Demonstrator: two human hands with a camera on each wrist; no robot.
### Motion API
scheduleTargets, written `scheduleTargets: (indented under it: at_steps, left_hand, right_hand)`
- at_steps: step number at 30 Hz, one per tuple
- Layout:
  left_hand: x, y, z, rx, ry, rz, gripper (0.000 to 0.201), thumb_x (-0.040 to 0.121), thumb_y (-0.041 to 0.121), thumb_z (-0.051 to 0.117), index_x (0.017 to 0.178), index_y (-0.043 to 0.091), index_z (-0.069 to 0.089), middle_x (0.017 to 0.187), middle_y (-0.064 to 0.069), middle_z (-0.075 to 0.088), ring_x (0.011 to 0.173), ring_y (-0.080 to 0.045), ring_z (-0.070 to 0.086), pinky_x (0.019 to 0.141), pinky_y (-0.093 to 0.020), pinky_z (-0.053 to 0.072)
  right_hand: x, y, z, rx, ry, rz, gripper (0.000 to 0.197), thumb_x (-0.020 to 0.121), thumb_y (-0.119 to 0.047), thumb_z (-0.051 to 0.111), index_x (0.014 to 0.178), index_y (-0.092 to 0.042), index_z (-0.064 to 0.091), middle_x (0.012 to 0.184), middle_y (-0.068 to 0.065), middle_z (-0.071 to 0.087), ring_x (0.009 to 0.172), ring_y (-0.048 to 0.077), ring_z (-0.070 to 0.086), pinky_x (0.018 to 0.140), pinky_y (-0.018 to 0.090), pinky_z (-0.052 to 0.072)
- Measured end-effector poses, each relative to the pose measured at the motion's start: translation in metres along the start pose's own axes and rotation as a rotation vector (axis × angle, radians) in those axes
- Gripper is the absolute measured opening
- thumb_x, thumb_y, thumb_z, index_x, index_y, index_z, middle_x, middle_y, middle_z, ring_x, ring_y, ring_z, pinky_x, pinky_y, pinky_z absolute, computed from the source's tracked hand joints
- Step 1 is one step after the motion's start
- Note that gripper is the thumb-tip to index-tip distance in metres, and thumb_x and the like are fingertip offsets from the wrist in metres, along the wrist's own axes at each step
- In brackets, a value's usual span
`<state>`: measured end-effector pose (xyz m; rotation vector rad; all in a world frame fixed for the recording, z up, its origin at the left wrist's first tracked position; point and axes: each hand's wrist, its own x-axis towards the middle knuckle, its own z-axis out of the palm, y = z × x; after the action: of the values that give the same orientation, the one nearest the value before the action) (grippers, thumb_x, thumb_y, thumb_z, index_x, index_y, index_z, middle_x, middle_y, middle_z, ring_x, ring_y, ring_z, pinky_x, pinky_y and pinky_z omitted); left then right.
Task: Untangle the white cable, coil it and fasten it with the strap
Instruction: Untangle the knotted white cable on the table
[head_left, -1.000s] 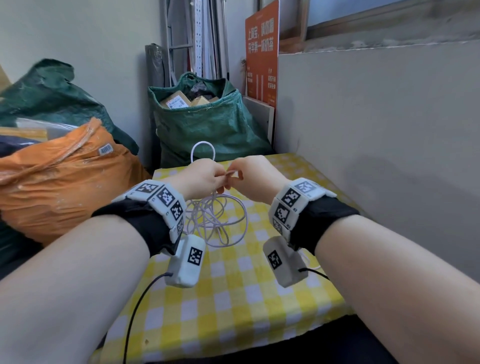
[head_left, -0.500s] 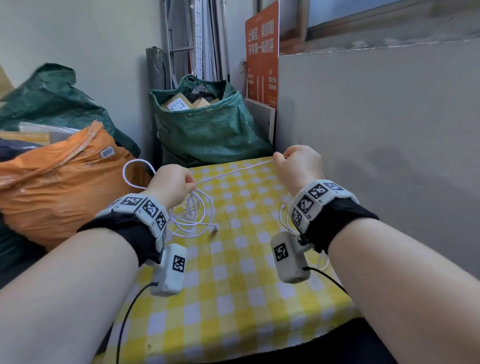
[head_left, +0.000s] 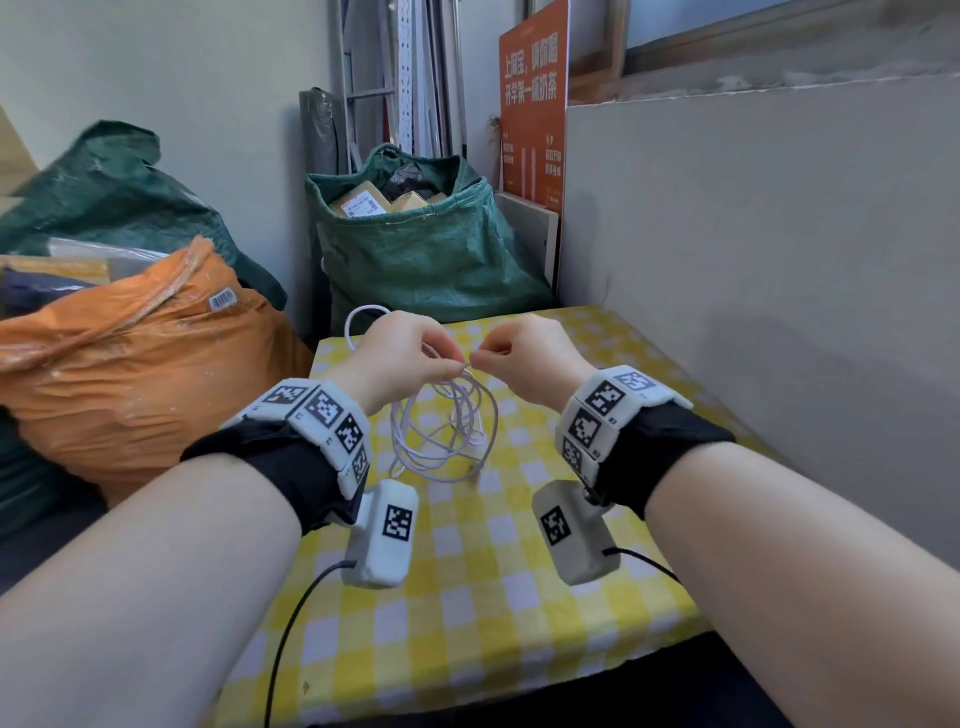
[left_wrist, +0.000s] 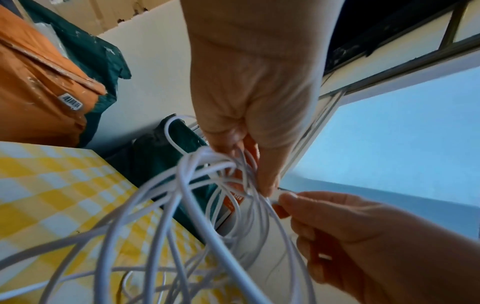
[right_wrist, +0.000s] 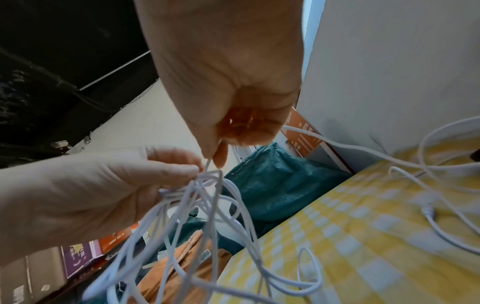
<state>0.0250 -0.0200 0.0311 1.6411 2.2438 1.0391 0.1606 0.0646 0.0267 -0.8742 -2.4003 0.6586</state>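
Note:
The white cable (head_left: 441, 431) hangs in several loose loops over the yellow checked table (head_left: 467, 597). My left hand (head_left: 410, 353) grips the top of the loops, and one loop (head_left: 363, 317) sticks out above the fist. My right hand (head_left: 519, 353) pinches a strand right beside the left fingers. In the left wrist view the loops (left_wrist: 182, 205) fan out below the left hand (left_wrist: 249, 144) and the right hand (left_wrist: 337, 226) pinches the cable. In the right wrist view the right hand (right_wrist: 215, 152) pinches a strand (right_wrist: 207, 164); more cable (right_wrist: 428, 216) lies on the table. No strap shows.
A green sack (head_left: 415, 249) full of boxes stands behind the table's far edge. An orange bag (head_left: 130, 374) and a green bag (head_left: 104, 197) sit to the left. A grey wall (head_left: 753, 260) runs along the table's right side.
My hands were spread apart with a cable strand stretched between them; now they have come back together above the table, and the loops hang below the left hand.

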Motion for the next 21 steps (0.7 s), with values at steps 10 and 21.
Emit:
scheduleTargets:
  at_steps: [10,21]
  left_hand:
    - [-0.002,0.005,-0.013,-0.669,0.041,-0.239,0.021,0.079,-0.009,0.066,0.083,0.011,0.063,0.081,-0.005,0.063,0.079,-0.018,0.063,0.067,-0.031,0.058]
    - [-0.015,0.008,-0.007,-0.341,-0.382,-0.403,0.023,0.093,0.023,0.058,0.105,0.005,0.064,0.089,-0.009,0.071,0.07,-0.015,0.067,0.059,-0.022,0.057]
  right_hand:
    - [0.009,0.017,-0.001,0.036,0.172,0.164,0.021,0.087,-0.03,0.054,0.075,-0.019,0.067,0.076,0.005,0.065,0.076,0.024,0.059,0.064,0.027,0.045]
    - [0.006,0.011,0.01,0.124,0.14,0.144,0.024,0.089,-0.027,0.051,0.069,-0.016,0.059,0.07,0.004,0.063,0.077,0.025,0.058,0.07,0.029,0.047]
